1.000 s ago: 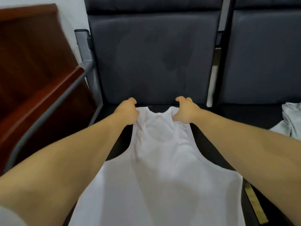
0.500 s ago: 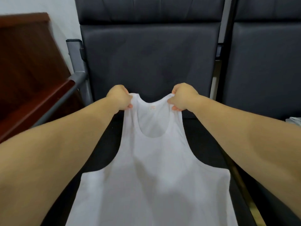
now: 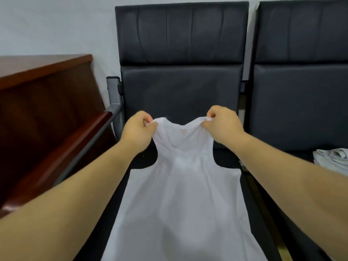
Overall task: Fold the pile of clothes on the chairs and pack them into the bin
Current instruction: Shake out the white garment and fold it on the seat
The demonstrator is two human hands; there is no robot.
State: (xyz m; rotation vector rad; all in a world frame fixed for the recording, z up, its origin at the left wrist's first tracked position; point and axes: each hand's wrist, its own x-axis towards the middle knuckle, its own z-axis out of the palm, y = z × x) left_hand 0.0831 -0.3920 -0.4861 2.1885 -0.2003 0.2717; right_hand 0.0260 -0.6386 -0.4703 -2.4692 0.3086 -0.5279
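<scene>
Your left hand (image 3: 138, 129) and right hand (image 3: 221, 122) each pinch a shoulder strap of the white tank top (image 3: 185, 194), lifted over the chair seat (image 3: 228, 162). It looks light, soft and limp; hold both straps.

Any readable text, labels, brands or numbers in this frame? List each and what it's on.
No readable text anywhere.
Pink neck mark inside the vest, between the left hand and right hand: too small and blurred to read.
Chairs, wooden desk, clothes pile: no text visible.
</scene>
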